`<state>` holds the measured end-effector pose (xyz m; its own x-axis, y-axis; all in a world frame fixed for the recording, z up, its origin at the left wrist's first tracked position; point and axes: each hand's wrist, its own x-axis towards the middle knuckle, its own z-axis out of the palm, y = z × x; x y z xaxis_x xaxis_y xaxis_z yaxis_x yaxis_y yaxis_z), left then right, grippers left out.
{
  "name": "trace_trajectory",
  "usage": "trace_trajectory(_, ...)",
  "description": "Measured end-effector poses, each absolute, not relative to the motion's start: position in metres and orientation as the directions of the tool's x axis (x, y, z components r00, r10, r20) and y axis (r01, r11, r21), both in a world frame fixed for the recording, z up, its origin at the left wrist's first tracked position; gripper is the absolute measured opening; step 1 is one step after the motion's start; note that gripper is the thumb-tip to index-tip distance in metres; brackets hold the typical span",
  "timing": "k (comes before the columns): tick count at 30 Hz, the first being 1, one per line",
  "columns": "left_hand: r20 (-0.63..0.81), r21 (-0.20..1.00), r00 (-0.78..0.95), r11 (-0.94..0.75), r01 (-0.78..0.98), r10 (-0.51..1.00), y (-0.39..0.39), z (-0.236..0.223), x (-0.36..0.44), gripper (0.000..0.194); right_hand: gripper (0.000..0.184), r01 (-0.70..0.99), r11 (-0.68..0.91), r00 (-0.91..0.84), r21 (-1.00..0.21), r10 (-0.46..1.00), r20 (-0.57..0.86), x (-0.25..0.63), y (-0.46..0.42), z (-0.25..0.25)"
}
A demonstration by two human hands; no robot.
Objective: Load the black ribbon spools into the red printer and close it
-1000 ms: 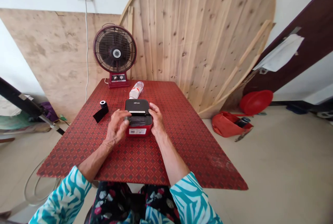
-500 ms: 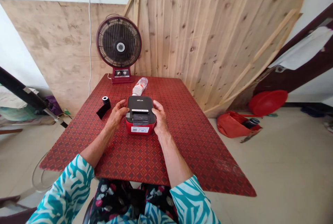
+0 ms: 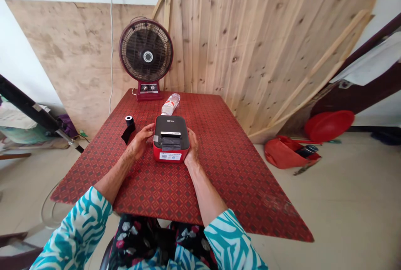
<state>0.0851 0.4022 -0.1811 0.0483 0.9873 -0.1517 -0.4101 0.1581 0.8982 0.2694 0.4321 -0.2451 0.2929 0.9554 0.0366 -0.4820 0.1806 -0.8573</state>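
A small label printer (image 3: 171, 124) with a black lid and red body sits on the table, its label-bearing side facing me. A strip of dark glossy film (image 3: 171, 143) lies across the slot in its top. My left hand (image 3: 140, 141) is at the printer's left side, fingertips against its edge. Along the opposite side, my right hand (image 3: 192, 148) grips the casing, its fingers partly hidden. Behind the printer a clear plastic bottle (image 3: 171, 103) lies on its side. To the left stands a roll of black ribbon (image 3: 129, 122) with a loose tail.
A dark red fan (image 3: 146, 59) stands at the back of the red patterned table (image 3: 238, 194). Wooden boards (image 3: 232, 44) lean on the wall behind. On the floor at right are a red bag (image 3: 280, 153) and a red basin (image 3: 328, 126). A black pole (image 3: 29, 107) slants in from the left.
Both thumbs have left the printer's lid; the hands now sit lower along its sides. The lid looks pressed down flatter. The view has shifted slightly.
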Motion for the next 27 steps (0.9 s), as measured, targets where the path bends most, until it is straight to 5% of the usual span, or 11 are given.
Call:
trace_trajectory(14,-0.209,0.917,0.057,0.216,-0.334,0.976,0.401,-0.174,0.083,0.078,0.047,-0.589,0.059,0.255,-0.806,0.96,-0.115,0.266,0.432,-0.241)
trace_trajectory(27,-0.228,0.907,0.068,0.238,-0.347,0.971,0.399,-0.17,0.087,0.074,0.046,-0.532,0.089,0.275,-0.842,0.959,-0.072,0.267,0.431,-0.247)
